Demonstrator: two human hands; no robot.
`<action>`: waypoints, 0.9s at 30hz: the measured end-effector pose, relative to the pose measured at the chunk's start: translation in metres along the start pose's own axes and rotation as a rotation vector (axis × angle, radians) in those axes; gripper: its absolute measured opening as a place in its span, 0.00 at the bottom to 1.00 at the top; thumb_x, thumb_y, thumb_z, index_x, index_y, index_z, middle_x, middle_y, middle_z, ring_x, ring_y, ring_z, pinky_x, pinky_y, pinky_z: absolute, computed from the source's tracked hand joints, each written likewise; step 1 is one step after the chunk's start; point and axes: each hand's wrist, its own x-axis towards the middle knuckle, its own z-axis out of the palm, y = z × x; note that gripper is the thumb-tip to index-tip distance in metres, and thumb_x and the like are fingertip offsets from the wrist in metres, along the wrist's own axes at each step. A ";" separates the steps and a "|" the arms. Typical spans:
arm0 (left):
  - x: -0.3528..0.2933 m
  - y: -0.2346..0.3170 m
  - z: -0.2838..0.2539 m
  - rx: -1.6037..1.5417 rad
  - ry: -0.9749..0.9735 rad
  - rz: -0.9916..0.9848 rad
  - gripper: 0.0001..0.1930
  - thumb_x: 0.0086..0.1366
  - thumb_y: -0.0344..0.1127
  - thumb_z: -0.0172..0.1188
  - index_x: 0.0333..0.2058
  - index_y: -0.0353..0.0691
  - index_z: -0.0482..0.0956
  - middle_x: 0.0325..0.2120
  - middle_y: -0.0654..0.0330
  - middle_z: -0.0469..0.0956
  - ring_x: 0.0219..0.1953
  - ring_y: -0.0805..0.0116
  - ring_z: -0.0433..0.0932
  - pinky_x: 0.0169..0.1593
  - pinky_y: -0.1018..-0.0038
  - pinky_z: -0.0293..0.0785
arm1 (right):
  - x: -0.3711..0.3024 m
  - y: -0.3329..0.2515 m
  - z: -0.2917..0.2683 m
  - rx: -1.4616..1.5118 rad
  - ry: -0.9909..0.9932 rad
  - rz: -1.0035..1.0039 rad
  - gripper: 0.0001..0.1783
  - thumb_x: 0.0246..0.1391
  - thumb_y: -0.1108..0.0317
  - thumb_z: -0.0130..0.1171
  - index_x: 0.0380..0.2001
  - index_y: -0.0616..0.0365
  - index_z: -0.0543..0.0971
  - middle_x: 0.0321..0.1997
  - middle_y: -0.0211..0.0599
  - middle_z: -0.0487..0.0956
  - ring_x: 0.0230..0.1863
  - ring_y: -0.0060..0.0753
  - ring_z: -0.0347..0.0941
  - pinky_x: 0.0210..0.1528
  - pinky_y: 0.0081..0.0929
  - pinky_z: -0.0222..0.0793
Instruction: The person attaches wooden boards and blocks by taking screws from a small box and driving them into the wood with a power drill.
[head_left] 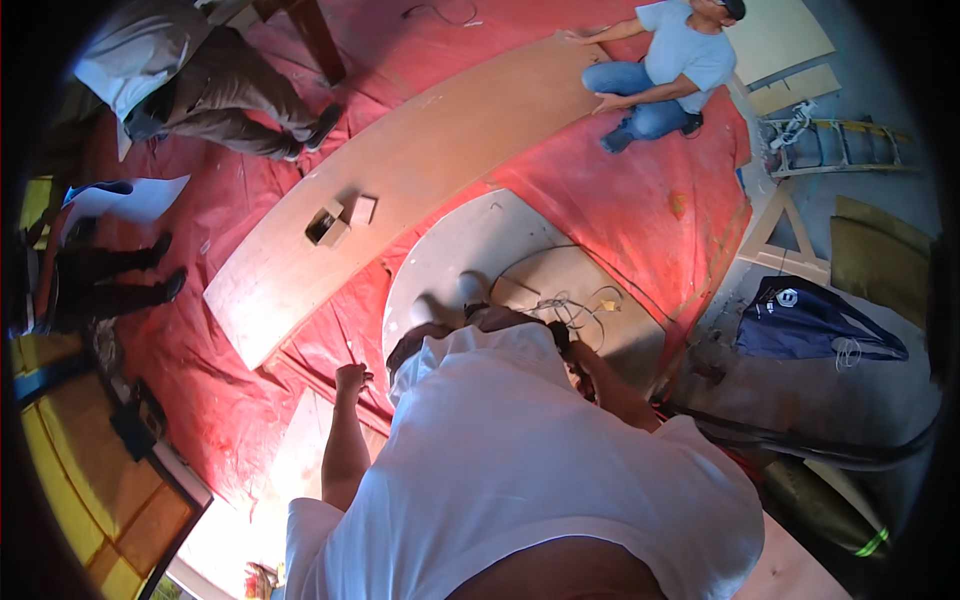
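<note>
The long wooden panel (pixel 400 175) lies at twelve o'clock from my left hand (pixel 352 378), the nearer one, its axis eight to two; this hand looks curled, but whether it or my right hand (pixel 582 357) grips something, I cannot tell

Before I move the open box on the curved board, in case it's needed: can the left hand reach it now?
Probably not without bending or stepping closer: red sheeting and part of the curved board lie between the left hand and the open box, though nothing covers it.
</note>
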 end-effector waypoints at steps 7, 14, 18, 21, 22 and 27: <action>-0.003 -0.041 -0.032 -0.185 0.007 -0.256 0.06 0.62 0.30 0.53 0.26 0.37 0.73 0.22 0.55 0.79 0.14 0.69 0.73 0.15 0.74 0.66 | -0.046 -0.072 -0.025 -0.306 0.100 -0.073 0.14 0.42 0.61 0.65 0.27 0.62 0.82 0.19 0.39 0.79 0.17 0.33 0.76 0.21 0.32 0.70; 0.000 -0.043 -0.055 -0.009 0.180 -0.173 0.05 0.63 0.30 0.54 0.31 0.35 0.76 0.23 0.55 0.81 0.16 0.68 0.76 0.15 0.73 0.65 | -0.035 -0.090 -0.006 -0.260 0.145 -0.208 0.15 0.46 0.59 0.59 0.26 0.61 0.81 0.20 0.43 0.80 0.21 0.38 0.79 0.25 0.35 0.73; 0.026 -0.038 -0.075 -0.099 -0.068 -0.151 0.05 0.64 0.31 0.55 0.30 0.37 0.76 0.24 0.56 0.81 0.17 0.68 0.78 0.16 0.74 0.66 | -0.003 -0.057 0.021 -0.063 0.177 -0.109 0.17 0.47 0.57 0.59 0.30 0.62 0.82 0.24 0.50 0.81 0.30 0.46 0.81 0.31 0.39 0.73; 0.053 -0.042 -0.092 -0.347 -0.284 -0.114 0.04 0.62 0.32 0.58 0.27 0.43 0.78 0.22 0.62 0.81 0.18 0.69 0.78 0.17 0.75 0.69 | 0.004 -0.047 0.034 0.460 0.005 -0.042 0.14 0.48 0.62 0.60 0.28 0.65 0.80 0.20 0.43 0.79 0.23 0.38 0.78 0.25 0.36 0.69; 0.058 -0.044 -0.091 0.002 -0.269 0.117 0.03 0.60 0.33 0.59 0.27 0.43 0.78 0.22 0.63 0.80 0.20 0.71 0.79 0.19 0.75 0.72 | 0.000 -0.049 0.033 0.381 0.022 -0.084 0.14 0.48 0.62 0.60 0.28 0.65 0.80 0.20 0.43 0.79 0.23 0.38 0.78 0.25 0.36 0.69; 0.056 -0.025 -0.050 0.911 -0.063 0.675 0.08 0.57 0.43 0.65 0.30 0.46 0.82 0.22 0.65 0.82 0.22 0.75 0.82 0.22 0.78 0.76 | -0.005 -0.138 -0.002 -0.046 0.067 -0.171 0.14 0.48 0.62 0.60 0.28 0.65 0.80 0.20 0.43 0.79 0.23 0.38 0.78 0.24 0.36 0.69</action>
